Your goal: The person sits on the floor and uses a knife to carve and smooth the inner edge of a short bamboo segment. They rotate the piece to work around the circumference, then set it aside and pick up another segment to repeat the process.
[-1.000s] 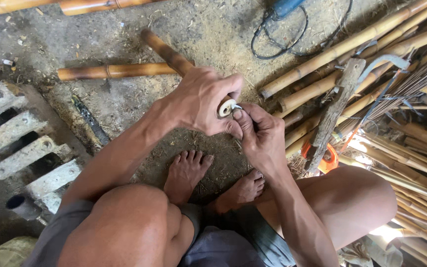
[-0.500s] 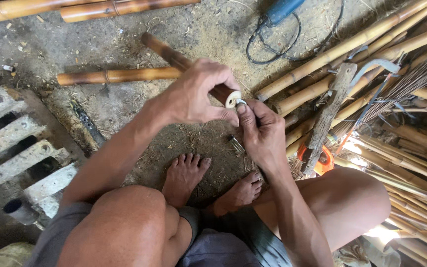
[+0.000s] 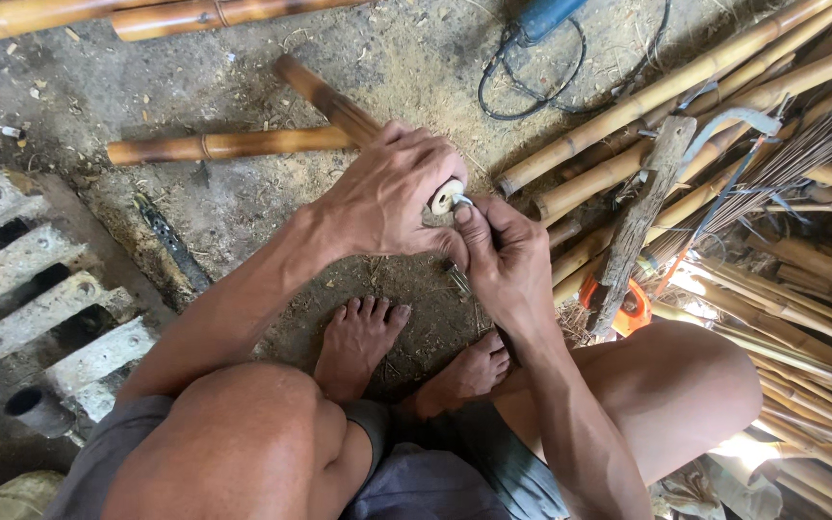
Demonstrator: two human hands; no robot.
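Observation:
My left hand grips the near end of a brown bamboo pole whose pale cut end faces me. My right hand is closed around a small knife-like tool; its tip touches the rim of the cut end, and the dark lower part sticks out below my fist. Both hands meet above my bare feet on the dirt floor.
A second short bamboo piece lies crosswise at the left. Several long bamboo poles and thin sticks are piled at the right, with a weathered wooden plank and an orange tool. A blue power tool with a black cord lies above. Concrete blocks sit left.
The view has shifted slightly. My hands stay together on the pole's end; my right thumb has moved up against the rim of the cut end.

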